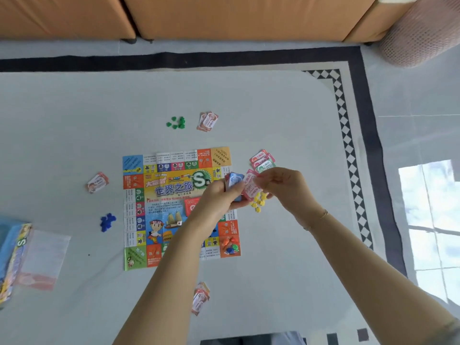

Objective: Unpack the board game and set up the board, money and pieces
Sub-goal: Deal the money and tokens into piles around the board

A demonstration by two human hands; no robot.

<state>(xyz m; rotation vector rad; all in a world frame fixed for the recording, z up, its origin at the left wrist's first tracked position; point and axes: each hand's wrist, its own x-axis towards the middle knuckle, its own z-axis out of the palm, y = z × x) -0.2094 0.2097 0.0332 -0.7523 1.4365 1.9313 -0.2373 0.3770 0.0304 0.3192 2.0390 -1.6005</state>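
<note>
Over the right edge of the board (174, 185), the two hands meet. The left hand (219, 195) is curled round a small stack of money (234, 181). The right hand (281, 185) pinches one pink note (250, 189) by its top edge — the note hangs down, long side up and down, just beside the stack. I think she is dealing notes out. The fanned pile of notes (262, 160) lies on the mat just behind the right hand, so that hand is nearer to it. Yellow pieces (258, 202) sit right under the note. At the far left lies the open game box (12, 257) — what is inside I cannot tell — with an empty-looking clear bag (47, 257) beside it.
</note>
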